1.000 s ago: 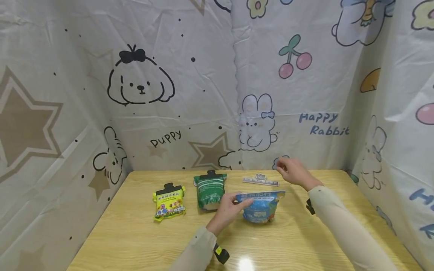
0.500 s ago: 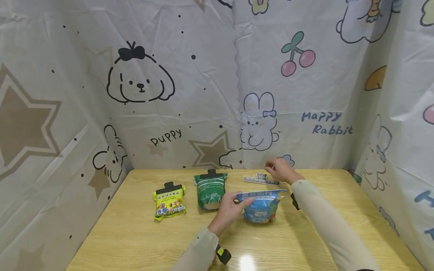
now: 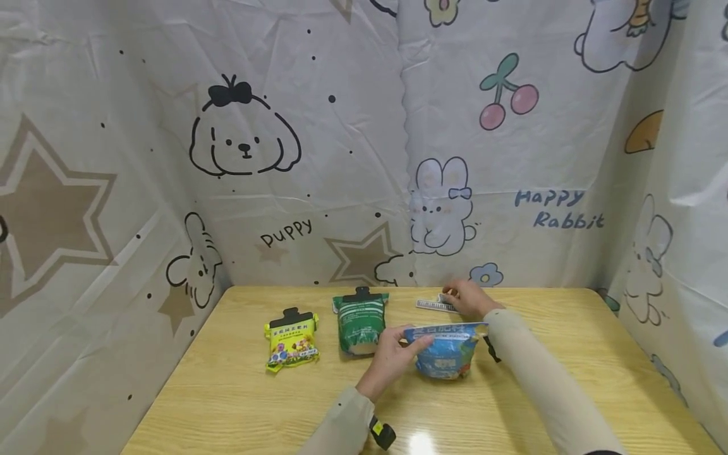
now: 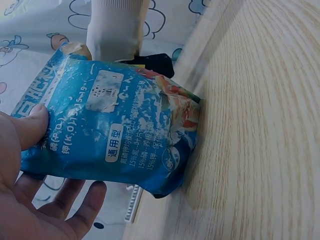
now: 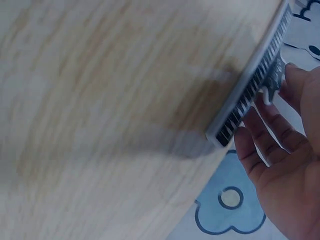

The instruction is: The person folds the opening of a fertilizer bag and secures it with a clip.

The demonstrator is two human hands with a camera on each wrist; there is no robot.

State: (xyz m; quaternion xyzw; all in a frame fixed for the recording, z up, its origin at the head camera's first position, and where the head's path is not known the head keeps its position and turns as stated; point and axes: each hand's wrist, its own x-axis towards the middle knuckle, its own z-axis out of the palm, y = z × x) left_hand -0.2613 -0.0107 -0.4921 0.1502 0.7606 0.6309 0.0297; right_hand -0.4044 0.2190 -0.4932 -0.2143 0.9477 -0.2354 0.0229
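My left hand (image 3: 392,357) pinches the upper left edge of a blue printed plastic bag (image 3: 446,355), thumb in front and fingers behind. In the left wrist view the bag (image 4: 115,125) shows a white barcode sticker, and its base meets the table. At the back of the table, my right hand (image 3: 469,298) pinches the raised handle of a bag clip (image 3: 432,305) with a piano-key pattern. The right wrist view shows the thumb and fingers (image 5: 248,155) around the handle of this clip (image 5: 250,82), whose long bar lies close to the wood.
A yellow bag (image 3: 292,344) with a black clip (image 3: 291,318) lies at the left of the wooden table (image 3: 239,404). Beside it stands a green bag (image 3: 361,322), also topped by a black clip (image 3: 362,294). Patterned cloth (image 3: 347,158) walls in the back and sides.
My right hand has moved left and down onto the clip and taken hold of its handle. The left hand keeps its pinch on the blue bag, which has barely moved.
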